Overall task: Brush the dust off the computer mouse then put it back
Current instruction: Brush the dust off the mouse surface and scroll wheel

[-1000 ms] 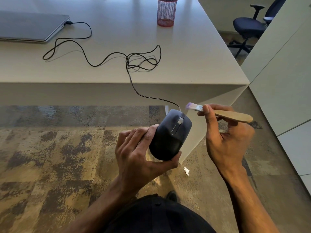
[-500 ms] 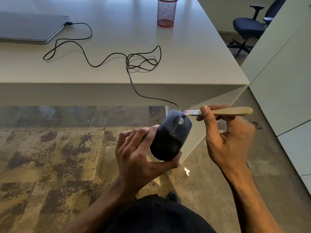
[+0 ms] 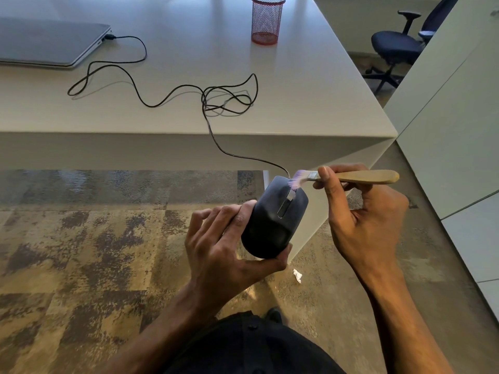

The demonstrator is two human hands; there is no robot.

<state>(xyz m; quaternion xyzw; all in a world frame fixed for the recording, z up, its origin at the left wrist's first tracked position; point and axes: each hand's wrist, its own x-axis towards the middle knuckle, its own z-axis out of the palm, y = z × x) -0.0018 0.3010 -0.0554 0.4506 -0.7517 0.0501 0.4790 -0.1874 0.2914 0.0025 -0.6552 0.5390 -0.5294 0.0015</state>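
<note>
Plainly, no brand mark or writing can be read on anything in view. One black wired mouse point(image 3: 274, 218) is held in the air in front of the desk point(image 3: 310, 85), below its near edge and above the patterned carpet point(image 3: 81, 252). The left hand point(image 3: 224, 255) is closed around it, fingers along its left side and the thumb under its rear end. The right hand point(image 3: 367, 220) is closed on one small wooden-handled paintbrush point(image 3: 351, 177), thumb and fingers pinching just behind the metal ferrule; the pale purple bristles touch the front of the mouse beside the scroll wheel. The mouse's single cable point(image 3: 167, 101) runs up over the desk edge, tangles in a loose coil mid-desk, and plugs into one closed laptop point(image 3: 48, 41) at the far left. One red mesh pen cup point(image 3: 266, 20) stands near the far edge. Much bare desk surface lies around the cable. One office chair point(image 3: 397, 47) sits beyond the desk's right corner, and one white scrap point(image 3: 297, 275) lies on the carpet.
</note>
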